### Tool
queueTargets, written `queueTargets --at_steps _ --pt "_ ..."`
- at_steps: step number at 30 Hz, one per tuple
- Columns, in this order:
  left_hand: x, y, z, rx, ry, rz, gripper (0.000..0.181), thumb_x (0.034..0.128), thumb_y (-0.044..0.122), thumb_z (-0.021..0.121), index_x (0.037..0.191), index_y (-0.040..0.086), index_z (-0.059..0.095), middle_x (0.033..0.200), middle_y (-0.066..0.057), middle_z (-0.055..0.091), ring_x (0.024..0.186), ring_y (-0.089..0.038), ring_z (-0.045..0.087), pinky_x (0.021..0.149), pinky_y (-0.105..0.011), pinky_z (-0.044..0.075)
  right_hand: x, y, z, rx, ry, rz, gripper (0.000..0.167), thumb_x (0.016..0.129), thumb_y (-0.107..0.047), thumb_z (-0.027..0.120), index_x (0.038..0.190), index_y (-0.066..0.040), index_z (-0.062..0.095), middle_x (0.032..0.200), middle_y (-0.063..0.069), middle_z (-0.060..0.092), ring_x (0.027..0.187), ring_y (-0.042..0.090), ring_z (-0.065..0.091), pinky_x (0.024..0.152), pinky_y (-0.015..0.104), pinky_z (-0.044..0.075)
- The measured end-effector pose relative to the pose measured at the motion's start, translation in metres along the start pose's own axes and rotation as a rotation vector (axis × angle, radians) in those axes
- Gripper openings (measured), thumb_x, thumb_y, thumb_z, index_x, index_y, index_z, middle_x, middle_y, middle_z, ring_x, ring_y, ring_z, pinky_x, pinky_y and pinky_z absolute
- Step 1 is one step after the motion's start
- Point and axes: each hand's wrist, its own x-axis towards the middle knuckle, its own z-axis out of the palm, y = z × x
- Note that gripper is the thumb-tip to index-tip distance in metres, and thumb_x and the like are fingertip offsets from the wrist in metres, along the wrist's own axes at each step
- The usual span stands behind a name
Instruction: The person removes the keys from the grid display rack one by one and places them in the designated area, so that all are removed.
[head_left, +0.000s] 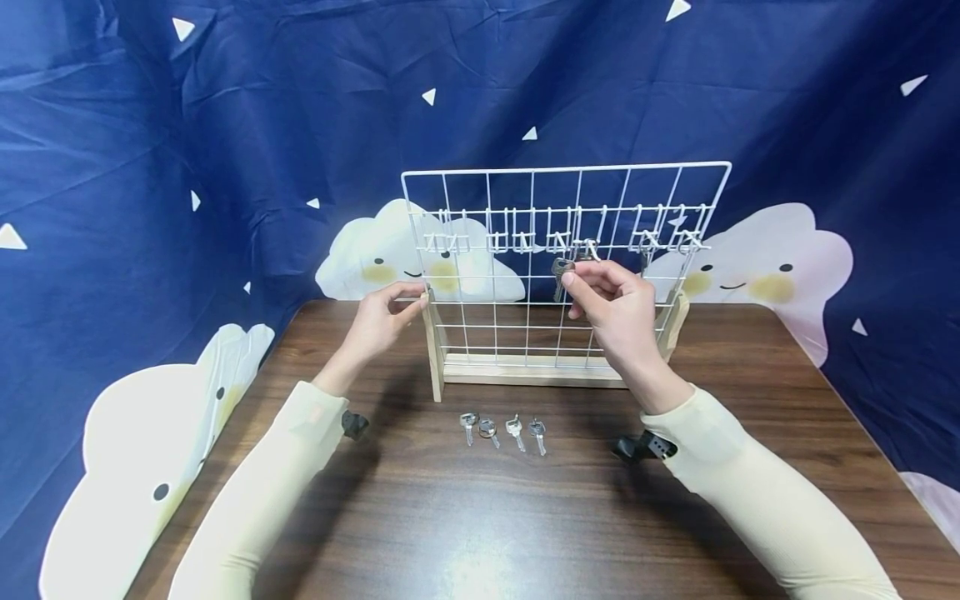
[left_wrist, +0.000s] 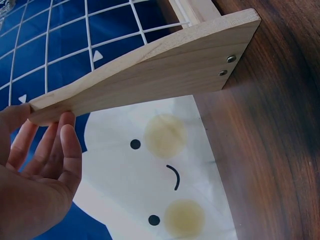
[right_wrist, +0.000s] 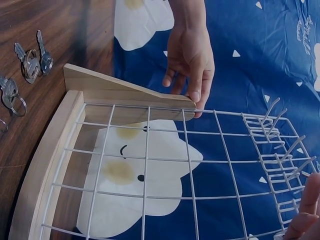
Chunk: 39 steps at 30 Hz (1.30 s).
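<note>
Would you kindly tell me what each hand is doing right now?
Left hand: gripping a wooden side panel.
Right hand: holding a key.

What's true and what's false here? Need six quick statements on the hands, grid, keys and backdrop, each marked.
1. The left hand pinches a wooden side piece. True.
2. Six loose keys lie on the table. False: four keys lie on the table.
3. The right hand holds a key. True.
4. The wire grid stands upright. True.
5. Hooks sit only along the grid's bottom edge. False: the hooks hang on its upper part.
6. The backdrop is plain red. False: the backdrop is blue with white patterns.
</note>
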Motion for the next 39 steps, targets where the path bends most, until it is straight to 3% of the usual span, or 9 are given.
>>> queueTargets --at_steps 3,9,15,21,31,39 --pt "0.0 0.0 0.0 0.001 0.002 0.004 0.032 0.0953 0.025 0.069 0.123 0.009 0.069 0.122 -0.012 0.072 0.103 -0.03 0.073 0.079 -0.03 0.058 -0.002 -0.001 -0.001 0.007 -0.013 -0.007 0.008 0.087 -0.008 0.077 0.094 -0.004 0.074 0.08 -0.004 0.075 0.05 0.008 0.059 0.053 0.021 0.054" --pt "0.0 -0.001 0.0 -0.003 0.002 0.006 0.031 0.0953 0.025 0.069 0.122 0.009 0.069 0.122 -0.012 0.072 0.103 -0.031 0.073 0.076 -0.027 0.058 -0.006 0.0 -0.003 -0.077 -0.033 0.017 0.006 0.089 -0.009 0.075 0.093 -0.006 0.073 0.075 -0.008 0.073 0.05 0.007 0.06 0.052 0.02 0.053" --pt "-0.001 0.0 0.0 0.01 0.006 0.019 0.031 0.0955 0.024 0.069 0.122 0.008 0.069 0.123 -0.012 0.072 0.104 -0.03 0.072 0.084 -0.035 0.059 -0.01 0.004 -0.008 -0.173 -0.071 0.068 0.008 0.089 -0.011 0.075 0.094 -0.006 0.072 0.07 -0.011 0.071 0.05 0.009 0.061 0.049 0.019 0.05" --pt "-0.001 0.0 0.0 0.009 0.008 0.021 0.031 0.0955 0.024 0.069 0.122 0.008 0.069 0.123 -0.013 0.072 0.105 -0.031 0.072 0.089 -0.04 0.058 -0.014 0.008 -0.013 -0.206 -0.106 0.119 0.011 0.089 -0.014 0.075 0.096 -0.005 0.071 0.071 -0.015 0.071 0.051 0.007 0.063 0.052 0.022 0.054" --pt "0.0 0.001 -0.001 -0.003 0.003 0.016 0.031 0.0952 0.024 0.069 0.122 0.009 0.069 0.122 -0.013 0.072 0.103 -0.031 0.073 0.076 -0.027 0.059 -0.023 0.018 -0.022 -0.274 -0.133 0.165 0.021 0.09 -0.018 0.075 0.098 0.001 0.069 0.066 -0.018 0.07 0.051 0.012 0.063 0.055 0.022 0.048" --pt "0.0 0.001 -0.001 0.005 0.007 0.025 0.031 0.0954 0.023 0.069 0.122 0.008 0.069 0.122 -0.013 0.072 0.103 -0.03 0.073 0.082 -0.034 0.059 -0.03 0.028 -0.028 -0.285 -0.165 0.211 0.023 0.09 -0.018 0.074 0.1 0.002 0.067 0.071 -0.014 0.073 0.052 0.015 0.063 0.056 0.022 0.047"
